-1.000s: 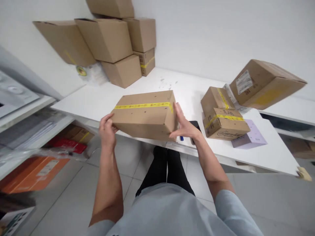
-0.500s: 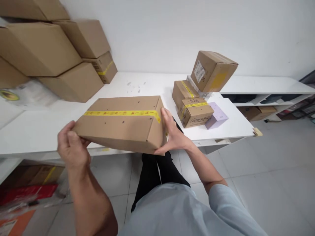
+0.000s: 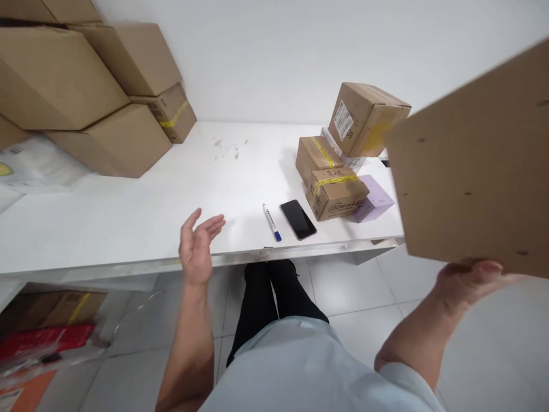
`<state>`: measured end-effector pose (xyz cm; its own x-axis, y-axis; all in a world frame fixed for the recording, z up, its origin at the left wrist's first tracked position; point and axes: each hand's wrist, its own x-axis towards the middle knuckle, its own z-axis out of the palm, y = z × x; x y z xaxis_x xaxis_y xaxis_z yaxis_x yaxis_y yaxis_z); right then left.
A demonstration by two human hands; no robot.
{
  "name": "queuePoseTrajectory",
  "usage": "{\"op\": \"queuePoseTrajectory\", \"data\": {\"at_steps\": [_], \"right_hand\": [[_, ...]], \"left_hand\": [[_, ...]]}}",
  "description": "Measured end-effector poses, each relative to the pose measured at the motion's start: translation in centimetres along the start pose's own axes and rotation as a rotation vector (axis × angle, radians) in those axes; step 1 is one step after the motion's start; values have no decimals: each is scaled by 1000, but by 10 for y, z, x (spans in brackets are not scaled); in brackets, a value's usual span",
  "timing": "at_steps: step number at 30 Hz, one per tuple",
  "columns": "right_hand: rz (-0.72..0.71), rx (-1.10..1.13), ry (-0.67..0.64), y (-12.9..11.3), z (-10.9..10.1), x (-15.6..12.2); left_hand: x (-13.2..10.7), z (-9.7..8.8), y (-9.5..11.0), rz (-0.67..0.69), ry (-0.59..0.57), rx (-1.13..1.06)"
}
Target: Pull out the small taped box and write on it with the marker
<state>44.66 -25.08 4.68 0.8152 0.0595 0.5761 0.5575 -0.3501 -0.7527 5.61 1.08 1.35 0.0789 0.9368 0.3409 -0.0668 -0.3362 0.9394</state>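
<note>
My right hand (image 3: 469,274) holds a large brown cardboard box (image 3: 472,166) from beneath, raised at the right and close to the camera. Its fingers are mostly hidden under the box. My left hand (image 3: 196,246) hangs free over the front edge of the white table (image 3: 128,212), palm up, fingers loosely spread, holding nothing. A blue-capped marker pen (image 3: 271,222) and a black phone (image 3: 298,219) lie on the table just right of my left hand.
Large cardboard boxes (image 3: 86,86) are stacked at the table's back left. Two small taped boxes (image 3: 330,177), a lilac box (image 3: 372,197) and a tilted labelled box (image 3: 364,119) stand at the right. Red and orange packages (image 3: 47,337) lie under the table.
The box was held in both hands in front of me. My left hand has let go and my right hand has swung the box up and to the right, uncovering the pen and phone.
</note>
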Motion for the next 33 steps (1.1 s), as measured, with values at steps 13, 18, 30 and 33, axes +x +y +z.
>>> {"op": "queuePoseTrajectory", "data": {"at_steps": [13,18,30,33], "right_hand": [[225,-303,-151,107,72,26],[187,-277,-171,105,85,16],[304,-243,-35,101,107,31],[361,-304,-37,103,133,65]], "left_hand": [[-21,123,-37,126,-601,783],[-17,166,-47,158,-740,899],[-12,151,-62,138,-732,897],[-13,142,-53,88,-719,827]]}}
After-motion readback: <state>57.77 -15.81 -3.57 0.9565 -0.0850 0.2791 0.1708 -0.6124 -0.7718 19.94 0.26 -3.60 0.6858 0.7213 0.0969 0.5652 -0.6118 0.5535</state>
